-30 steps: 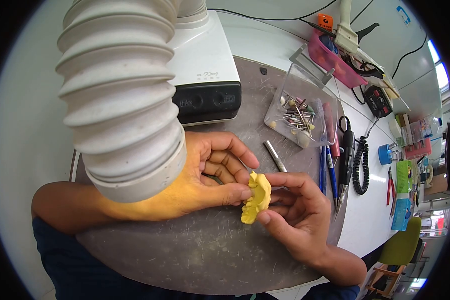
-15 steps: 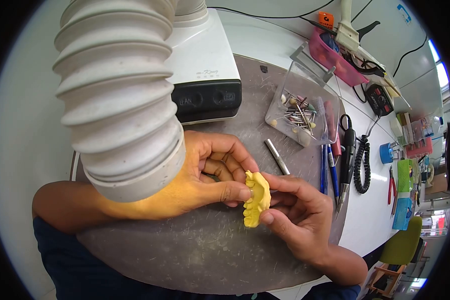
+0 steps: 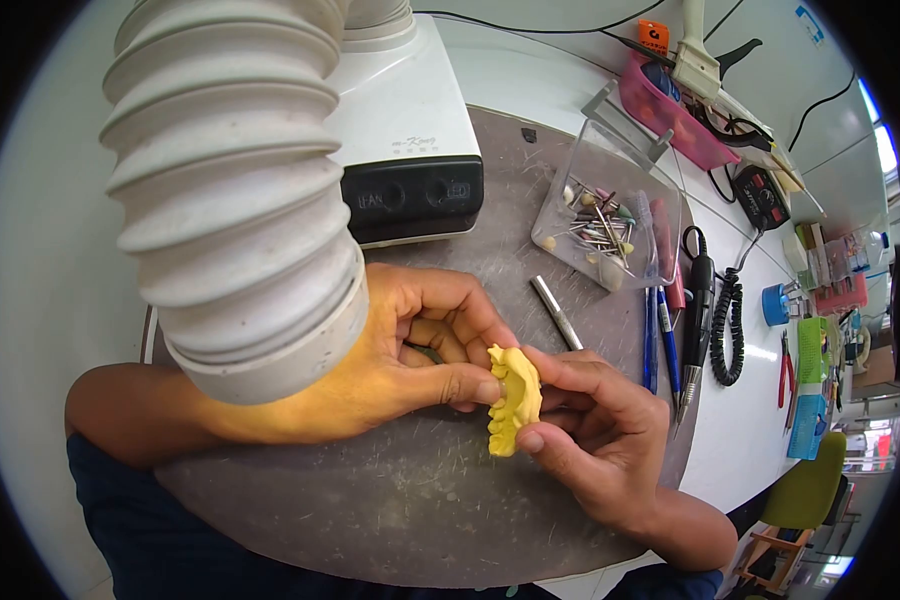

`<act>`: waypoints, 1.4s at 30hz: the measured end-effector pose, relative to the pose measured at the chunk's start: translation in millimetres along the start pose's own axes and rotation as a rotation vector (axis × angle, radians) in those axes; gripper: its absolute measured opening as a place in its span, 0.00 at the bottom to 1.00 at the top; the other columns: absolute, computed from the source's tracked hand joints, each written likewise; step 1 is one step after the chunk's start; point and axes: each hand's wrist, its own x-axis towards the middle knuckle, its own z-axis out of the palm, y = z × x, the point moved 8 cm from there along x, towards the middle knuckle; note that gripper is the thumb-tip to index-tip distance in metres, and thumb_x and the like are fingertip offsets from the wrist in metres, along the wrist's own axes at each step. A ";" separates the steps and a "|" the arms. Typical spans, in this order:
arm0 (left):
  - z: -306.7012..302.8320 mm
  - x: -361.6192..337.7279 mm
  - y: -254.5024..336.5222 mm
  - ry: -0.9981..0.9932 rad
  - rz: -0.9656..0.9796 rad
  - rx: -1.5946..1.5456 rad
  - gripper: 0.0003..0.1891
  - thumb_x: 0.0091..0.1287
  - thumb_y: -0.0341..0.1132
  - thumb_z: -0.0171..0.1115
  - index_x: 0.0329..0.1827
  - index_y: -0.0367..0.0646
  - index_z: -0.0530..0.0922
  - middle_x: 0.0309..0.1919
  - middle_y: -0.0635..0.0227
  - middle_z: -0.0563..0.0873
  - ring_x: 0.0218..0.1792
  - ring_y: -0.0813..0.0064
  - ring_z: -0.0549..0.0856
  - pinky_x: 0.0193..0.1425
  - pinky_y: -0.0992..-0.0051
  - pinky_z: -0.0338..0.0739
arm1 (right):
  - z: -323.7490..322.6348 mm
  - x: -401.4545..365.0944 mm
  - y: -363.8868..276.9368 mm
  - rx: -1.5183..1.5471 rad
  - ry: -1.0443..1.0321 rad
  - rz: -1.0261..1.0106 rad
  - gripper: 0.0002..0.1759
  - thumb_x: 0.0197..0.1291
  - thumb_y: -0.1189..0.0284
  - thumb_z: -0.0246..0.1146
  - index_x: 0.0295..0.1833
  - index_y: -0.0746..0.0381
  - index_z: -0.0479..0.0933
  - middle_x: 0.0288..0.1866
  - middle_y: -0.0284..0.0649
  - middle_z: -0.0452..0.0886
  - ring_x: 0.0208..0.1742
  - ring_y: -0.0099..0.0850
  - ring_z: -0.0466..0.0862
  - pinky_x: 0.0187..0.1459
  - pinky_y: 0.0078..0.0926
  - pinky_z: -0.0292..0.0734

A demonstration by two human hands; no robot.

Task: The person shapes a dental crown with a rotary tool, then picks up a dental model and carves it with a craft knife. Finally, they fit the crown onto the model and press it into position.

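Note:
A yellow dental model (image 3: 517,402), a cast of a tooth arch, is held up above the grey work mat (image 3: 390,510). My left hand (image 3: 410,370) grips its left side, with the thumb on the inner face and the fingers curled behind. On the other side, my right hand (image 3: 605,425) pinches the cast between thumb and forefinger. The row of teeth points left and down. Part of my left wrist is covered by the white ribbed hose (image 3: 235,200). Behind my right fingertips lies a short metal rod (image 3: 556,312) on the mat.
A white box with a black front panel (image 3: 410,195) stands behind my hands. To the right are a clear tray of burs (image 3: 610,205), blue pens (image 3: 667,345), a black handpiece (image 3: 699,300) with a coiled cord (image 3: 727,330), red-handled pliers (image 3: 785,370) and a pink basket (image 3: 675,125).
The cast has turned very slightly in my fingers, and both hands keep nearly the same grip and place. Nothing else on the bench has visibly moved.

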 end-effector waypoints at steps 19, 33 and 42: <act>2.2 -1.8 11.1 0.011 0.230 0.192 0.16 0.65 0.23 0.63 0.55 0.38 0.73 0.52 0.64 0.76 0.53 0.78 0.78 0.56 0.78 0.77 | 1.2 -0.9 7.2 0.069 -0.022 0.096 0.24 0.59 0.84 0.64 0.61 0.71 0.72 0.50 0.47 0.80 0.49 0.29 0.84 0.51 0.21 0.81; 9.7 -6.3 20.0 -0.014 0.439 0.272 0.15 0.63 0.19 0.61 0.53 0.37 0.76 0.53 0.60 0.75 0.57 0.70 0.78 0.63 0.71 0.75 | -1.4 -4.8 6.0 0.141 0.034 0.020 0.21 0.58 0.85 0.65 0.58 0.73 0.73 0.49 0.45 0.81 0.48 0.28 0.83 0.52 0.23 0.81; 10.3 -8.5 25.3 0.007 0.502 0.283 0.14 0.63 0.18 0.62 0.51 0.36 0.77 0.52 0.59 0.75 0.55 0.71 0.80 0.60 0.73 0.78 | -1.3 -3.9 2.1 0.124 0.027 -0.040 0.22 0.57 0.86 0.65 0.58 0.72 0.74 0.52 0.46 0.79 0.49 0.28 0.83 0.52 0.23 0.81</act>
